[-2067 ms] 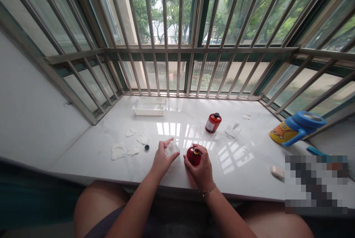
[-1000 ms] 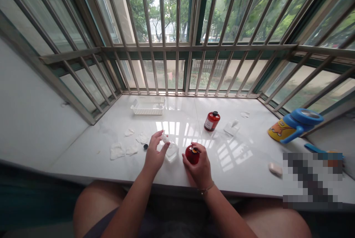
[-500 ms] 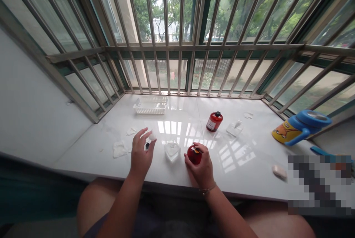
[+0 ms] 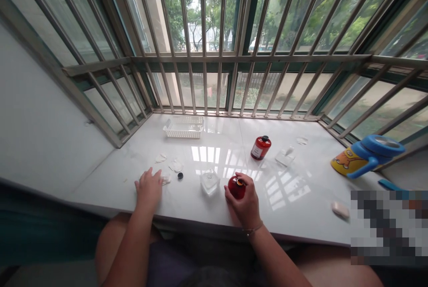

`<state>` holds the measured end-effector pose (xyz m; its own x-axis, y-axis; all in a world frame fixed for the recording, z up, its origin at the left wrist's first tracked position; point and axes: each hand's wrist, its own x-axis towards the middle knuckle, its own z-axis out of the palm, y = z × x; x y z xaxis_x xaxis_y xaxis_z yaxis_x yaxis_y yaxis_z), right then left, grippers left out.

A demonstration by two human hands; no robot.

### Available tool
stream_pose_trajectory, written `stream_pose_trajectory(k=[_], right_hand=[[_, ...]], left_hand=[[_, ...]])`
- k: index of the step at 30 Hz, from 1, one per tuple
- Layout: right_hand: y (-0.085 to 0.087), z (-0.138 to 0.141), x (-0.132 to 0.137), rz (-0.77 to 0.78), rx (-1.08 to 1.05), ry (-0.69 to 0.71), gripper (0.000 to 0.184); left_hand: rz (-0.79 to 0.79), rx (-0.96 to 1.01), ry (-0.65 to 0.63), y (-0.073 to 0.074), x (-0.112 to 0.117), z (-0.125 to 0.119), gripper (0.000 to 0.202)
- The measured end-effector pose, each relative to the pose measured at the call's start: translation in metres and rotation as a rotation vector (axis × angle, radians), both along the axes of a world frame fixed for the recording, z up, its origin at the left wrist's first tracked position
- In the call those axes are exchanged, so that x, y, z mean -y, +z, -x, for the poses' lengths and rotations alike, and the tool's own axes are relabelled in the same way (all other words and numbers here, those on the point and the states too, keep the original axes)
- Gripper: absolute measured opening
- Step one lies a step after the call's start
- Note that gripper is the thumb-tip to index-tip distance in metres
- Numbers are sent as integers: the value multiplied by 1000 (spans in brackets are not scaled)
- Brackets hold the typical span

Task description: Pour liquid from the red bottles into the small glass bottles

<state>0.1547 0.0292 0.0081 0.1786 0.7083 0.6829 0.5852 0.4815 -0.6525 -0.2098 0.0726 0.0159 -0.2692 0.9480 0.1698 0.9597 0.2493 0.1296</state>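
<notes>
The right hand (image 4: 243, 200) is closed around a red bottle (image 4: 237, 187), with the fingers wrapped on its side and the bottle stands on the white marble window sill (image 4: 301, 215), near the front edge and right of the middle of the frame; on the top of this bottle is a small orange ring and no cap is on it. The left hand (image 4: 149, 188) is open wide and holds nothing, it lies palm down on the sill with the fingers spread, just beside a small piece of white tissue (image 4: 165, 179). Between the two hands stands a clear glass container (image 4: 209, 182), touching neither of them. A little above the left hand are a small black cap (image 4: 180, 176) and two more tissue pieces (image 4: 175, 165), (image 4: 161, 158). Farther back, at the upper left of the sill, is a white plastic basket (image 4: 183, 126), and right of the middle stand a second red bottle with black cap (image 4: 261, 147) and a clear square object (image 4: 284, 158). At the right end are a blue and yellow child's cup (image 4: 367, 157) and a white bar of soap (image 4: 340, 210), and behind everything are metal window bars (image 4: 234, 57)
</notes>
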Motion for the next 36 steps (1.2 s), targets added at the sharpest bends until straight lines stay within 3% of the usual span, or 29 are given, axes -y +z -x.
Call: stream_pose_trajectory(k=[4, 7, 11, 14, 17, 19, 24, 29, 33, 36], right_hand=[[-1, -1, 0, 5, -2, 1, 54], [-2, 0, 0, 0, 2, -3, 54], [-3, 1, 0, 12, -17, 0, 53], [-3, 1, 0, 14, -21, -6, 53], [-2, 2, 0, 9, -11, -15, 54], [-1, 2, 0, 7, -1, -21, 55], [4, 1, 2, 17, 11, -23, 56], [7, -5, -2, 33, 86, 37, 69], [14, -10, -2, 19, 142, 66, 88], [27, -13, 9, -35, 177, 22, 86]], left_hand=[[26, 25, -63, -3, -5, 1, 52], [-153, 144, -190, 2, -5, -11, 50], [-378, 395, -426, 5, 4, -56, 42], [-323, 533, -546, -2, 13, -102, 60], [-237, 640, -509, -10, 16, -138, 81], [-191, 685, -455, -12, 14, -152, 79], [-156, 739, -396, -9, 11, -156, 66], [-135, 788, -407, 11, 23, -145, 66], [-122, 798, -404, 45, 34, -138, 68], [-124, 789, -447, 74, 41, -134, 70]])
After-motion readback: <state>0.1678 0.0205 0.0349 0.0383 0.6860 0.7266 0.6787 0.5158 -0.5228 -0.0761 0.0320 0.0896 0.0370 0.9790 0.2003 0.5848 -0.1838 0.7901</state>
